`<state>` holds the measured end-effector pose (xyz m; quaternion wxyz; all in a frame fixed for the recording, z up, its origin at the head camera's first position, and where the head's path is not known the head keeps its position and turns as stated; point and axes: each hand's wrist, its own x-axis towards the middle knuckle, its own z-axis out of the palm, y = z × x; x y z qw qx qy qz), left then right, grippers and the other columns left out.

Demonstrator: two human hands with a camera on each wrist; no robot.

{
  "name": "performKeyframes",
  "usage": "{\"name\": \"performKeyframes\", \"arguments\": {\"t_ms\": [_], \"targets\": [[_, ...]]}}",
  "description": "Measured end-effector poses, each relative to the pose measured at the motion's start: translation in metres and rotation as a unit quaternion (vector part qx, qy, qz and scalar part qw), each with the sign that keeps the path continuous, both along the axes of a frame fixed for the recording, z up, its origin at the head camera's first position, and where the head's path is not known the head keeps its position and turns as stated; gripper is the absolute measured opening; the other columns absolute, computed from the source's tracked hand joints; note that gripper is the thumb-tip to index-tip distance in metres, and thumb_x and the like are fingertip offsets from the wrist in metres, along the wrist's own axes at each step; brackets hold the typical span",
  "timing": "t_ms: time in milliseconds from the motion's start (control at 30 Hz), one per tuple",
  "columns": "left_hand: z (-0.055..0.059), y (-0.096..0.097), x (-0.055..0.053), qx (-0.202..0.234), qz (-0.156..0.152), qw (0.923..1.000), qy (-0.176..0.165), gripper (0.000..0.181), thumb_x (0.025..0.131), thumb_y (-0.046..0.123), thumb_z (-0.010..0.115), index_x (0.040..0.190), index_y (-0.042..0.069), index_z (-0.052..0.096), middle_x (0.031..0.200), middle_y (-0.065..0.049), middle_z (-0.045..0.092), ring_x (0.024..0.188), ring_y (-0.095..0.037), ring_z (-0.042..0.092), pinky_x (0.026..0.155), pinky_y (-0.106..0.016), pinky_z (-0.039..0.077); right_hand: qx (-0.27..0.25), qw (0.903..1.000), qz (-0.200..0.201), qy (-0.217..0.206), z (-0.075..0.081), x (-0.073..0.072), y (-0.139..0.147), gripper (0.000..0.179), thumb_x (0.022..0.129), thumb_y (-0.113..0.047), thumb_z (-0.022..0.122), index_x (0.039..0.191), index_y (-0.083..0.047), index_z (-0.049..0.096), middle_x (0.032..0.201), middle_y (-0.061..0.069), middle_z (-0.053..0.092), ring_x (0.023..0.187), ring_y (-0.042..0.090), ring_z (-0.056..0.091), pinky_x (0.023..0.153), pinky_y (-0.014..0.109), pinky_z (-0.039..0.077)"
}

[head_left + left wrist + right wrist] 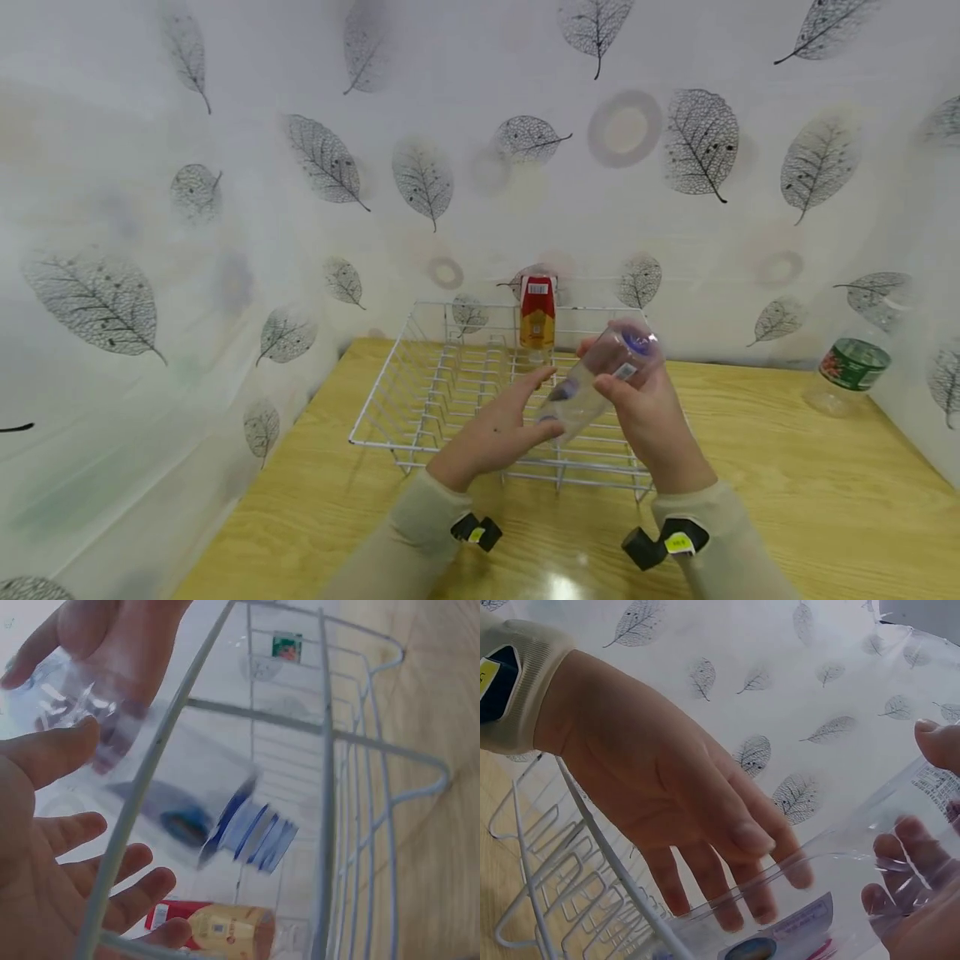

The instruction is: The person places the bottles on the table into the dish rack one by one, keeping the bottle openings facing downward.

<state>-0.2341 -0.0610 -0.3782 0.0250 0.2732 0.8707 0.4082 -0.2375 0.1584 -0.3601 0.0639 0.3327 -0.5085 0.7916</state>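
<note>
A clear plastic bottle point(581, 400) with a small label is tilted over the white wire rack point(450, 392), base up and neck down. My right hand point(651, 417) grips it near the base, thumb on the near side. My left hand point(491, 433) is beside the lower part of the bottle, fingers spread and fairly straight. In the left wrist view, the bottle's ridged neck point(259, 836) points down toward the rack. The right wrist view has the left hand point(682, 784) with its fingertips at the bottle's side; whether they touch is unclear.
A red-and-yellow container point(537, 312) stands at the rack's back side. On the wooden table point(757, 450), a clear bottle with a green label point(853, 364) stands at the far right. A leaf-patterned sheet point(487, 208) hangs behind and to the left.
</note>
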Motion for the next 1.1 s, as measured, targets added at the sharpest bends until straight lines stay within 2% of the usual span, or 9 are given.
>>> {"name": "performKeyframes", "arguments": {"t_ms": [100,267,433,667,900,1100], "targets": [[0.002,-0.007,-0.002,-0.012,0.019,0.9997,0.004,0.078,0.097,0.044,0.067,0.162,0.032,0.025,0.161,-0.002,0.034,0.144,-0.027,0.036,0.112,-0.055,0.036,0.0,0.9999,-0.005,-0.015,0.0,-0.001,0.005,0.052,0.096,-0.001,0.068,0.138,-0.02,0.047,0.126,0.012,0.064,0.123,0.028,0.058,0.101,0.038,0.046],[0.007,-0.026,-0.006,-0.029,0.04,0.9988,0.003,0.079,0.099,0.045,0.063,0.163,0.03,0.02,0.165,-0.004,0.025,0.149,-0.03,0.027,0.115,-0.056,0.029,0.0,0.9997,-0.006,-0.023,0.0,-0.004,0.009,0.052,0.097,-0.003,0.067,0.139,-0.02,0.042,0.125,0.011,0.064,0.123,0.028,0.058,0.102,0.037,0.044],[0.01,-0.053,-0.009,-0.052,0.06,0.9969,0.005,0.08,0.1,0.046,0.062,0.164,0.025,0.018,0.166,-0.007,0.022,0.149,-0.033,0.027,0.116,-0.057,0.028,-0.002,0.9994,-0.02,-0.03,0.001,-0.004,0.014,0.055,0.097,-0.009,0.069,0.141,-0.021,0.039,0.126,0.011,0.06,0.123,0.03,0.057,0.105,0.039,0.041],[0.015,-0.099,-0.014,-0.054,0.087,0.9947,0.008,0.08,0.1,0.04,0.063,0.164,0.018,0.018,0.166,-0.011,0.02,0.15,-0.034,0.022,0.118,-0.057,0.023,-0.002,0.9988,-0.038,-0.031,0.002,-0.006,0.02,0.055,0.094,-0.02,0.075,0.139,-0.018,0.043,0.12,0.009,0.059,0.123,0.033,0.054,0.107,0.041,0.041],[0.005,-0.137,-0.017,-0.074,0.121,0.9897,0.023,0.082,0.1,0.039,0.064,0.164,0.015,0.018,0.166,-0.014,0.019,0.151,-0.038,0.018,0.117,-0.062,0.02,0.003,0.9986,-0.044,-0.03,0.003,-0.008,0.023,0.046,0.097,-0.019,0.071,0.136,-0.016,0.046,0.12,0.009,0.06,0.122,0.03,0.056,0.106,0.041,0.041],[-0.002,-0.158,-0.02,-0.084,0.142,0.9859,0.029,0.084,0.1,0.034,0.065,0.163,0.007,0.018,0.165,-0.019,0.019,0.15,-0.042,0.018,0.117,-0.062,0.019,-0.005,0.9991,-0.032,-0.029,0.004,-0.007,0.028,0.049,0.098,-0.017,0.069,0.139,-0.019,0.043,0.119,0.006,0.061,0.122,0.027,0.057,0.106,0.041,0.042]]}}
